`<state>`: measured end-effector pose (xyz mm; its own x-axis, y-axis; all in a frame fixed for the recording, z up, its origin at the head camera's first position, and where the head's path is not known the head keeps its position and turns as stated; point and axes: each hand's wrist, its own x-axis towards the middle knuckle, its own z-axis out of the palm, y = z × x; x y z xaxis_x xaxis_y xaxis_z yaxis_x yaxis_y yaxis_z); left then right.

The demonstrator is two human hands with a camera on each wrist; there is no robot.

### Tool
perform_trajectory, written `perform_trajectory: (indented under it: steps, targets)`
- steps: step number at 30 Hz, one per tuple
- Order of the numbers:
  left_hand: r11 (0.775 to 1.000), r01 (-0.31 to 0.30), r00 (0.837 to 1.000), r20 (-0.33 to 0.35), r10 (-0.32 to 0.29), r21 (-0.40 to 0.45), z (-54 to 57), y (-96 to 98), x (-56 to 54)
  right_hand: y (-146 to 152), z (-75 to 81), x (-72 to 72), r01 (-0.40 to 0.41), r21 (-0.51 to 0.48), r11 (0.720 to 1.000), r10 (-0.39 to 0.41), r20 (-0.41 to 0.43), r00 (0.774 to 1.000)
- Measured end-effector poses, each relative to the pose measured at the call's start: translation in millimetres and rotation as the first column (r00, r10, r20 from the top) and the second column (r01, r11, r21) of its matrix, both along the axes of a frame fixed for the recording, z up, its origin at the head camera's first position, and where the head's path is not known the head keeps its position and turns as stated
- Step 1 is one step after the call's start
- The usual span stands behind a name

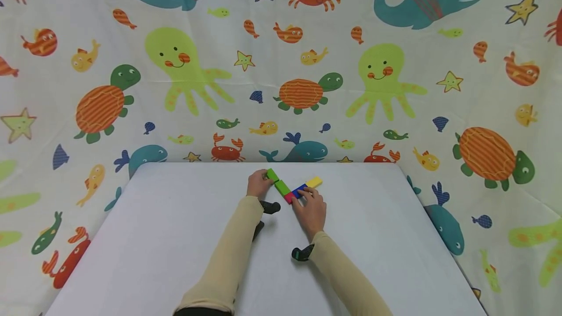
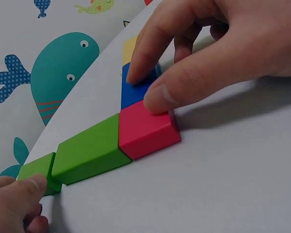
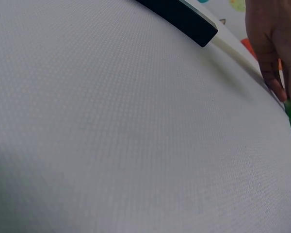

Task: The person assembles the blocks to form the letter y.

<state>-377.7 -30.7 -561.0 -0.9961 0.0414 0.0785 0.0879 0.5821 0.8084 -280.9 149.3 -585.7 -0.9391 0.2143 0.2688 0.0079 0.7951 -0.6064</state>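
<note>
Several coloured blocks form a bent, V-like row on the white table. At its far left end, my left hand pinches a green block between thumb and fingers. A longer-looking green block comes directly after it, then a red block at the corner. From there a blue block and a yellow block run off to the right. My right hand grips the blue block, index finger on it and thumb at its seam with the red one. The right hand partly hides the blue and yellow blocks.
The white table ends just beyond the blocks, at a cloth printed with sea animals. Dark wrist-worn camera mounts stick out by the left wrist and by the right wrist, low over the tabletop.
</note>
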Motion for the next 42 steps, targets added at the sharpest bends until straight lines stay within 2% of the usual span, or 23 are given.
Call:
perform_trajectory:
  steps: [6, 11, 20, 26, 32, 37, 42]
  targets:
    - [1.000, 0.011, 1.000, -0.016, -0.012, -0.009, 0.7, -1.6, -0.1, -2.3, 0.6, -0.5, -0.006, -0.007, 1.000, 0.006, -0.007, 1.000]
    - [1.000, 0.000, 1.000, -0.020, 0.000, -0.015, -1.2, -0.8, 1.6, -4.1, -0.5, -0.4, -0.005, -0.004, 1.000, 0.005, -0.014, 1.000]
    - [1.000, -0.029, 0.999, -0.022, 0.029, -0.011, 3.9, 0.2, 9.3, -7.8, -0.3, 1.1, -0.014, -0.006, 1.000, 0.014, -0.027, 1.000]
    - [0.999, -0.040, 0.999, -0.009, 0.040, 0.009, 4.5, -1.0, 9.5, -8.9, -1.3, -1.2, -0.015, -0.001, 1.000, 0.015, -0.017, 1.000]
    - [0.999, -0.040, 0.999, -0.005, 0.039, -0.016, 3.2, -2.9, 10.4, -10.3, -1.8, 0.4, -0.014, -0.006, 1.000, 0.014, -0.020, 1.000]
    - [0.999, -0.022, 1.000, -0.016, 0.021, -0.046, 5.7, -6.2, 13.1, -8.3, -2.7, 1.7, -0.020, -0.007, 1.000, 0.020, -0.018, 1.000]
    - [0.996, 0.065, 0.998, 0.011, -0.064, -0.068, 14.9, -13.7, 16.4, -1.4, -3.0, 0.3, -0.008, -0.008, 1.000, 0.008, -0.020, 1.000]
